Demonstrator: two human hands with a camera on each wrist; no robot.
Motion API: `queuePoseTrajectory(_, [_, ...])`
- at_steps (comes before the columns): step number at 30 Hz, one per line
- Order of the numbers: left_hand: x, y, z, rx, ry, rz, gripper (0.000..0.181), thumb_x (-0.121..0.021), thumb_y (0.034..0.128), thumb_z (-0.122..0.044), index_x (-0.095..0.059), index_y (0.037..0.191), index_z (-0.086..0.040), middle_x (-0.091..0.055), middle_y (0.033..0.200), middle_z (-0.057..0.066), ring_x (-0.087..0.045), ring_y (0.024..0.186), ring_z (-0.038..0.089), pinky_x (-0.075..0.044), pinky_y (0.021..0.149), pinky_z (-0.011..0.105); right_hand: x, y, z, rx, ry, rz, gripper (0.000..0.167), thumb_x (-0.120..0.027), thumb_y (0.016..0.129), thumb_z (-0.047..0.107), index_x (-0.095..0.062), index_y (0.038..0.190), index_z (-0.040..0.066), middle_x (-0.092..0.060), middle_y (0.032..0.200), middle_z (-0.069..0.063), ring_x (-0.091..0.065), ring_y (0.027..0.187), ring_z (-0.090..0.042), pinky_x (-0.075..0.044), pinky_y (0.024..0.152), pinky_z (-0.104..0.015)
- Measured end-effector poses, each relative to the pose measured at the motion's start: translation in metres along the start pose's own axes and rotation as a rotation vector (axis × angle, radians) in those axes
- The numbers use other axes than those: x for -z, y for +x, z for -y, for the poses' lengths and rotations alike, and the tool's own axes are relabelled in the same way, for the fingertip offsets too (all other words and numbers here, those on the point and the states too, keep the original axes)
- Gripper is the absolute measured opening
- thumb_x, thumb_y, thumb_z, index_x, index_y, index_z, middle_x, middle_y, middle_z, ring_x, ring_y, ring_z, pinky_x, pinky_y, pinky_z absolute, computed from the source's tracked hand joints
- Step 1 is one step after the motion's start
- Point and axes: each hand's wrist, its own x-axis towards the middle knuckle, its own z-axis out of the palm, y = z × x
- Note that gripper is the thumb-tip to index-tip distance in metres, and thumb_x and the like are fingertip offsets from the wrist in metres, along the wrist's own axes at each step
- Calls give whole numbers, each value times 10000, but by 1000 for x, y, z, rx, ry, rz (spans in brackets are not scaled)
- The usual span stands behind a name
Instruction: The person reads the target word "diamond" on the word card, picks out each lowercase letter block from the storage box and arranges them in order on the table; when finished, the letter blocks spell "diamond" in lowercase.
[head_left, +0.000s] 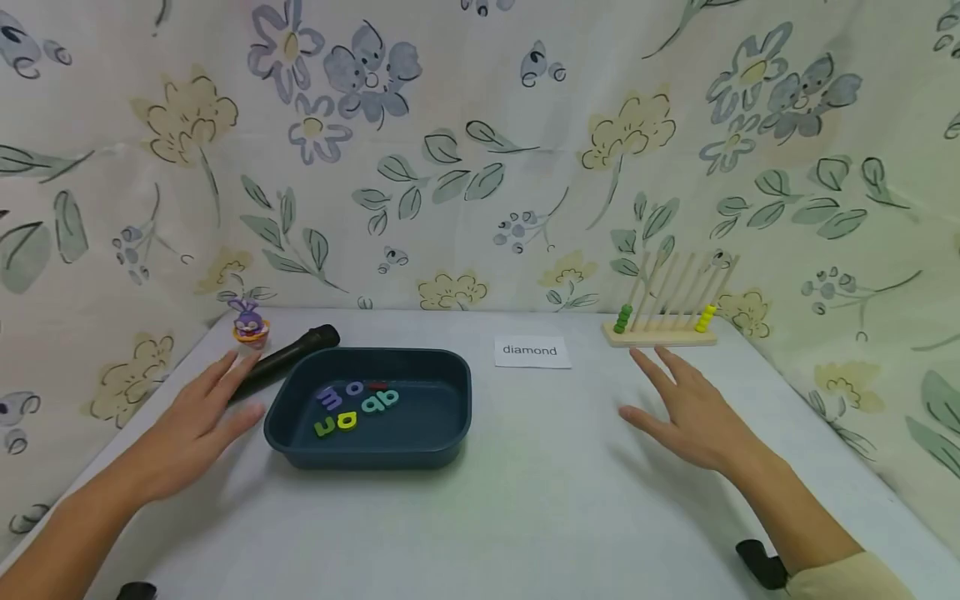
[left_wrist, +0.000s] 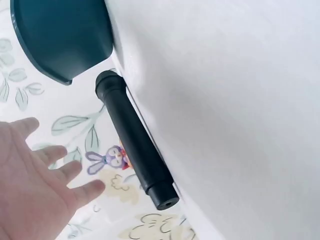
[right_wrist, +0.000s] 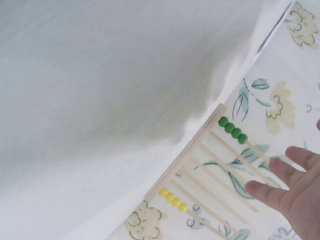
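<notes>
My left hand (head_left: 197, 425), fingers spread and holding nothing, hovers left of a dark blue tray (head_left: 375, 460). Inside the tray lie several coloured letters, among them a purple m (head_left: 329, 398), a yellow letter (head_left: 347, 421) and a green letter (head_left: 324, 427). A black microphone (left_wrist: 131, 135) lies between that hand and the tray. On the other side, my right hand (head_left: 693, 410) is held above the table with straight fingers and nothing in it. Beyond its fingertips stands a wooden bead rack (head_left: 660, 337) with green beads (right_wrist: 233, 130) and yellow beads (right_wrist: 173, 199) on its outer rods.
A white card (head_left: 532, 352) reading "diamond" is at the back, between tray and rack. A small purple rabbit figure (head_left: 250, 323) stands behind the microphone at the back left. Floral cloth (head_left: 465, 100) hangs behind the white table (head_left: 525, 517).
</notes>
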Motion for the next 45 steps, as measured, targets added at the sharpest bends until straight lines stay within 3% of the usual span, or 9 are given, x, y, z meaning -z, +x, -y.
queuePoseTrajectory(8, [3, 8, -5, 22, -235, 17, 671, -430, 1107, -365, -153, 1669, -123, -194, 1646, 342, -259, 1438, 616, -278, 1027, 831, 6, 13, 12, 45, 173, -26, 797, -635, 998, 506, -301, 1631, 154, -315, 1630, -238, -325, 1468, -513, -355, 1085, -755])
queuePoseTrajectory(11, [2, 12, -6, 22, -289, 10, 648, -445, 1110, -341, -191, 1660, -113, -259, 1640, 314, -354, 1411, 575, -462, 1122, 464, 9, 18, 16, 51, 218, -32, 771, -649, 1000, 473, -325, 1621, 151, -345, 1622, -216, -346, 1471, -482, -352, 1109, -732])
queuePoseTrajectory(13, [2, 13, -6, 24, -328, -1, 635, -457, 1110, -323, -214, 1653, -102, -308, 1627, 300, -411, 1395, 527, -474, 1009, 178, 10, 21, 20, 48, 244, -24, 765, -648, 1001, 474, -330, 1621, 157, -350, 1627, -205, -350, 1478, -469, -350, 1118, -723])
queuePoseTrajectory(15, [1, 15, -5, 30, -370, -15, 618, -465, 1110, -307, -237, 1647, -102, -368, 1601, 287, -506, 1384, 304, -409, 862, 15, 12, 25, 24, 50, 271, -18, 760, -644, 1004, 475, -333, 1621, 160, -356, 1631, -195, -354, 1484, -457, -350, 1127, -713])
queuePoseTrajectory(19, [-1, 21, -3, 41, -489, -43, 595, -471, 1110, -299, -272, 1634, -99, -455, 1547, 252, -525, 1202, -129, -495, 864, 54, 15, 31, 32, 52, 321, -13, 729, -648, 1009, 441, -355, 1610, 152, -388, 1622, -164, -395, 1463, -442, -385, 1121, -687])
queuePoseTrajectory(21, [-1, 24, -2, 41, -538, -49, 580, -467, 1111, -306, -297, 1623, -91, -487, 1519, 214, -507, 1139, -218, -527, 867, 88, 16, 34, 35, 63, 344, -18, 697, -653, 1011, 416, -388, 1591, 135, -429, 1596, -147, -442, 1428, -427, -420, 1106, -664])
queuePoseTrajectory(32, [-5, 31, 14, 115, -783, -4, 523, -483, 1103, -344, -409, 1566, -112, -504, 1464, -13, -601, 1175, -125, -573, 885, 169, 26, 55, 54, 124, 408, -10, 521, -664, 1013, 345, -554, 1467, 116, -579, 1484, -110, -613, 1279, -363, -530, 1022, -568])
queuePoseTrajectory(40, [-12, 35, 22, 103, -1131, 50, 346, -480, 1103, -171, -560, 1431, -249, -646, 1305, -133, -669, 1159, 12, -590, 886, 232, 32, 69, 74, 135, 470, 46, 456, -696, 990, 292, -615, 1416, 150, -604, 1450, -78, -643, 1242, -307, -558, 1008, -504])
queuePoseTrajectory(45, [-16, 35, 24, 177, -1136, 92, 378, -497, 1100, -207, -533, 1475, -230, -662, 1276, -172, -654, 1142, -13, -571, 890, 230, 33, 79, 87, 158, 464, 75, 419, -700, 982, 283, -641, 1380, 167, -659, 1367, -92, -658, 1208, -283, -574, 981, -485])
